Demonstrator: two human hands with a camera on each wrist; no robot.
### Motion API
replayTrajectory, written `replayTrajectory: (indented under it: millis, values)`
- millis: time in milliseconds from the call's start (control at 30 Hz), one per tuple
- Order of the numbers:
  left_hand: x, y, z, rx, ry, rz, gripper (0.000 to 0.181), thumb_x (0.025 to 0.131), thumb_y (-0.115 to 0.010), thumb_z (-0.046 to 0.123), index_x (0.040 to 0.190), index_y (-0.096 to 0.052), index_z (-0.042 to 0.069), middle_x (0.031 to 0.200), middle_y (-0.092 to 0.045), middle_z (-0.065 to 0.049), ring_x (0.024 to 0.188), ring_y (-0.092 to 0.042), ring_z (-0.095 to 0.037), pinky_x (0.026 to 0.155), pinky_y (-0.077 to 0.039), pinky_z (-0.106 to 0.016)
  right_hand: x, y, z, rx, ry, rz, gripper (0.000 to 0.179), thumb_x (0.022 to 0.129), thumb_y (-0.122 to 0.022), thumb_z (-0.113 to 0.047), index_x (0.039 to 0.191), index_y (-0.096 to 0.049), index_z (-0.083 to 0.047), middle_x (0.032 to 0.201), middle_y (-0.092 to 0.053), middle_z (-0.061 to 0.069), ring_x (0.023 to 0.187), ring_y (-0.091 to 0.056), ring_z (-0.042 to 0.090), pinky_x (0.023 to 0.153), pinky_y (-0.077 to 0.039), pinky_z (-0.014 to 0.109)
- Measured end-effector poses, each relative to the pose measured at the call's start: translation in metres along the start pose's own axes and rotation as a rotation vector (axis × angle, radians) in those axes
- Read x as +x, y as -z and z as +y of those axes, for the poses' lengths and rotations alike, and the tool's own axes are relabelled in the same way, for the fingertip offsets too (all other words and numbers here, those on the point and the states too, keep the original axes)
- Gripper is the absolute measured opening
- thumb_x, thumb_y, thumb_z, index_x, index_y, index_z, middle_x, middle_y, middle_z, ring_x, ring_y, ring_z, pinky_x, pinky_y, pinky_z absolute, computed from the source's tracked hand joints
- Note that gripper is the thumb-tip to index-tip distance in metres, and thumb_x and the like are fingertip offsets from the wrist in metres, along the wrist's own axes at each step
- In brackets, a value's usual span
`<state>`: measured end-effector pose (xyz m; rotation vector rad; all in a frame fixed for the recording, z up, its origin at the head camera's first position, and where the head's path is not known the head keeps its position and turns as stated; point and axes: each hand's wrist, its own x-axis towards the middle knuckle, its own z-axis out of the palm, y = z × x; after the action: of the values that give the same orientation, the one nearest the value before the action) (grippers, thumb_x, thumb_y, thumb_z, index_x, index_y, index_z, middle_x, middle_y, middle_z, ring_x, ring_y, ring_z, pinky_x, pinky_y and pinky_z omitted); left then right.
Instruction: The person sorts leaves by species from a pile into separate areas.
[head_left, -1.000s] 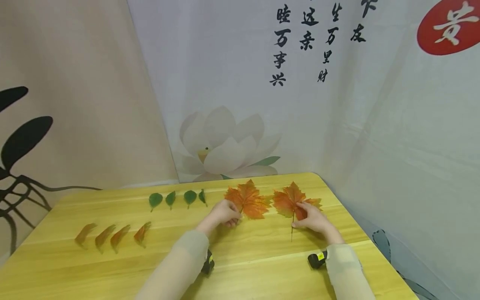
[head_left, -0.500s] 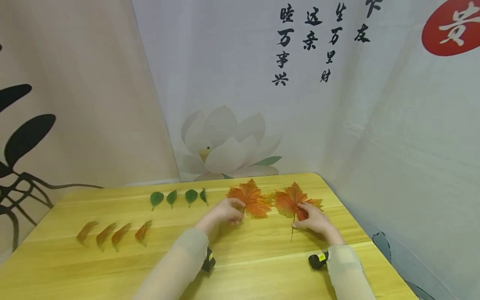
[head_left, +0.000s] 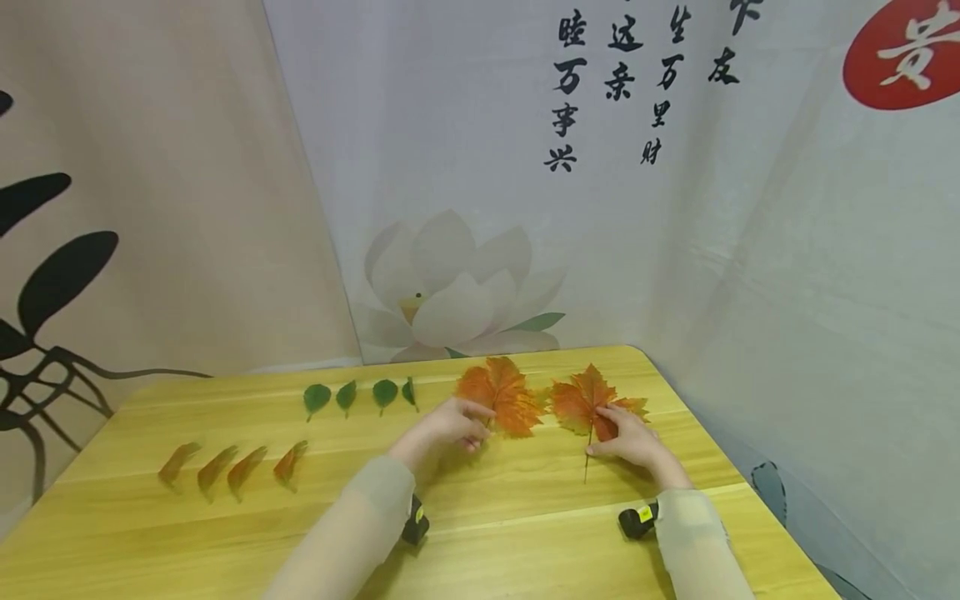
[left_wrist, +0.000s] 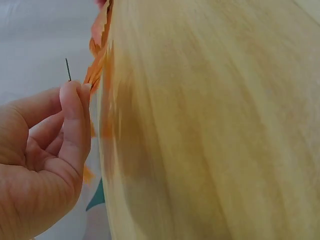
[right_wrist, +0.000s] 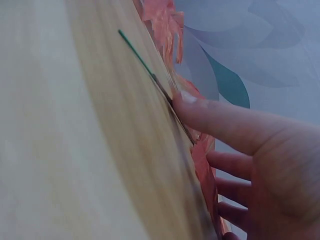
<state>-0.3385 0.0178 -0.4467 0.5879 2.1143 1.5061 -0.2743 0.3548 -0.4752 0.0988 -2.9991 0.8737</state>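
An orange maple leaf (head_left: 507, 396) with a thin stem lies toward the far side of the wooden table. My left hand (head_left: 452, 425) pinches its stem between thumb and fingers; in the left wrist view the dark stem end (left_wrist: 68, 69) pokes out beside the fingertips. To the right, a second orange maple leaf (head_left: 577, 402) lies with its stem pointing toward me. Over this one rests my right hand (head_left: 632, 437), thumb and fingers spread apart. The right wrist view has the thumb at the green-tipped stem (right_wrist: 135, 51) and the other fingertips touching the leaf's surface.
Several small green leaves (head_left: 385, 392) form a row at the back of the table (head_left: 480, 550). Nearer on the left is a row of several curled orange-brown leaves (head_left: 243, 471). A printed fabric backdrop (head_left: 465, 167) hangs behind the table's far edge.
My left hand has shifted slightly right and away from me at the stem, and the left maple leaf has turned a little. My right hand stays almost still on its leaf.
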Motion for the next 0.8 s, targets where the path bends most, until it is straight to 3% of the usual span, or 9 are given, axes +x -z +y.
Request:
replayTrajectory:
  millis: [267,500,800]
  values:
    - [-0.005,0.004,0.011,0.022,-0.032,0.011,0.043,0.09,-0.057,-0.006,0.133,-0.053,-0.007,0.087,-0.065,-0.025,0.057,-0.057,-0.015,0.065,-0.057,-0.036,-0.001,0.001,-0.003,-0.01,0.009,0.0,0.089,0.078,-0.079,-0.043,0.146,-0.039,-0.001,0.151,-0.026,0.029,0.136,-0.022,0.052,0.095,-0.015,0.08]
    - [-0.012,0.01,0.024,0.025,-0.058,0.023,0.046,0.091,-0.058,-0.005,0.136,-0.052,-0.004,0.1,-0.064,-0.028,0.06,-0.06,-0.016,0.071,-0.058,-0.043,-0.003,0.002,-0.005,-0.015,0.003,-0.002,0.089,0.078,-0.078,-0.043,0.147,-0.039,-0.001,0.151,-0.027,0.03,0.136,-0.023,0.052,0.095,-0.016,0.079]
    - [-0.029,0.017,0.037,0.064,-0.095,0.048,0.044,0.091,-0.063,0.0,0.135,-0.056,0.001,0.09,-0.064,-0.013,0.067,-0.065,-0.023,0.073,-0.057,-0.048,-0.002,0.001,-0.005,-0.023,-0.003,0.0,0.089,0.077,-0.079,-0.043,0.146,-0.04,-0.001,0.151,-0.027,0.029,0.135,-0.024,0.052,0.094,-0.015,0.081]
